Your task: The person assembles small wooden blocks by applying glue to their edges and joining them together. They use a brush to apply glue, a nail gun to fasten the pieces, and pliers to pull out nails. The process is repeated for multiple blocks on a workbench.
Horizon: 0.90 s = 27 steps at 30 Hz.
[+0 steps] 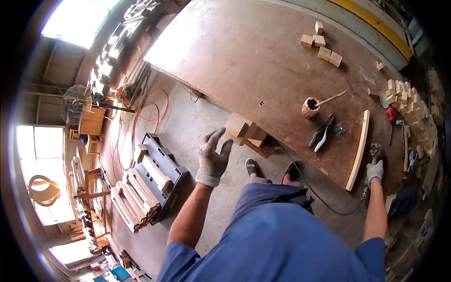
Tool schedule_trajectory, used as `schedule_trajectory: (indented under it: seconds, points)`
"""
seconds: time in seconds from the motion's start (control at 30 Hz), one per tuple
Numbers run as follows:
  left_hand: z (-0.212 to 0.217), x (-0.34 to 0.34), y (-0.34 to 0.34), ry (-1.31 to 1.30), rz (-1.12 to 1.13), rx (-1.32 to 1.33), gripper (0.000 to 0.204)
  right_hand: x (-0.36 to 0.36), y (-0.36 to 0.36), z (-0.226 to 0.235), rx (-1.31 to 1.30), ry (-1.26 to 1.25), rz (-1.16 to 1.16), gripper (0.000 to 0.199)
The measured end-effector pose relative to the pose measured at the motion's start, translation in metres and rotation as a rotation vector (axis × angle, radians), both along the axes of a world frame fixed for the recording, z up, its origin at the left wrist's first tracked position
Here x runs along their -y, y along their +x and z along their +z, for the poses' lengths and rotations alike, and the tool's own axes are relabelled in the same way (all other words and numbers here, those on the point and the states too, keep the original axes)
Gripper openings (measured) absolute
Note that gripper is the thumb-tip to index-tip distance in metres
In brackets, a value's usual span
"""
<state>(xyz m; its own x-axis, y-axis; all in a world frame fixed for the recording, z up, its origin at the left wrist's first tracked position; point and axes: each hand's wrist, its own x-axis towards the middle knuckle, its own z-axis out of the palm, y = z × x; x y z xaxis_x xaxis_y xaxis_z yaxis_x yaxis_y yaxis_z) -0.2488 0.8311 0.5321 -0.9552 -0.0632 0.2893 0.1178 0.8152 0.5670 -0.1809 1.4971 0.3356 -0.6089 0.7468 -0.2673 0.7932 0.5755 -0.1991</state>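
Blue shirt [277,244] foremost, left hand [213,158] loosely spread and empty, right hand [375,171] wrapped round a dark tool [377,151]

The right of 2 hands [375,170] partly hides its tool [377,151]; the pot [309,111] hides the stick's [334,97] tip.

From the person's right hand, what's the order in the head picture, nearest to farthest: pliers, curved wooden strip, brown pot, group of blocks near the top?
1. Curved wooden strip, just left of the right hand.
2. Pliers, farther left.
3. Brown pot, up and left, beyond the pliers.
4. Group of blocks, well up toward the top.
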Motion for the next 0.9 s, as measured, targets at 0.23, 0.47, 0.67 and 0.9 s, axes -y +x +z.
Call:
schedule_trajectory:
  seconds: [0.23, 0.47, 0.67, 0.9]
  points:
    - [-0.027, 0.029, -0.043, 0.135, -0.044, 0.018, 0.036, 0.087, 0.01, 0.106, -0.49, -0.402, 0.019, 0.017]
    - [-0.037, 0.025, -0.059, 0.196, -0.205, 0.085, 0.042, 0.28, 0.02, 0.204, -0.411, -0.965, -0.075, 0.014]
    - [-0.032, 0.014, -0.054, 0.083, -0.233, 0.1, 0.054, 0.353, -0.007, 0.184, -0.478, -0.935, 0.522, 0.036]
    - [-0.035, 0.011, -0.045, 0.084, -0.173, 0.154, 0.059, 0.371, -0.036, 0.169, -0.322, -0.918, 0.702, 0.022]
